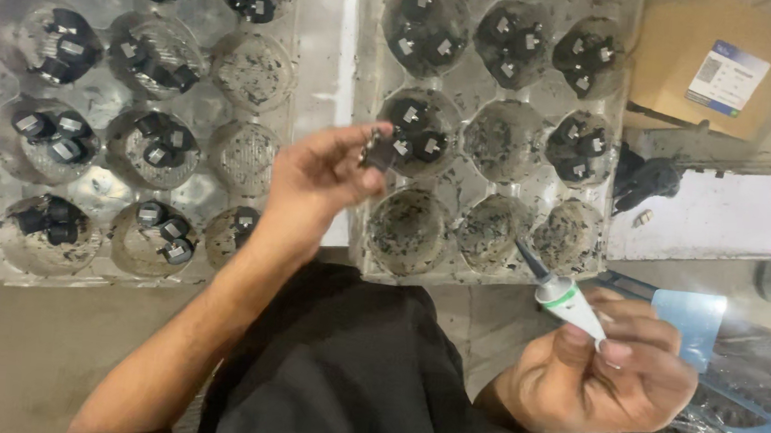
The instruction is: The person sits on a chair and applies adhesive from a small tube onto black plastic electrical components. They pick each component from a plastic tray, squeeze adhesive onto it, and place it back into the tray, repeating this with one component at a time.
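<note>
My left hand (319, 182) pinches a small dark part with a metal end (378, 150) between thumb and fingertips, held over the gap between two clear plastic trays. My right hand (607, 376) grips a small white tube with a green band and a thin dark nozzle (561, 294), the nozzle pointing up and left toward the right tray (485, 174). That tray's round cups hold several small black parts with silver faces (415, 127); its lower cups hold only dark grit.
The left clear tray (259, 69) holds several black parts in round cups. A brown cardboard box with a white label (718, 73) sits at the upper right. A black cloth (336, 378) covers my lap, and a blue-edged plastic bag (741, 364) lies at the right.
</note>
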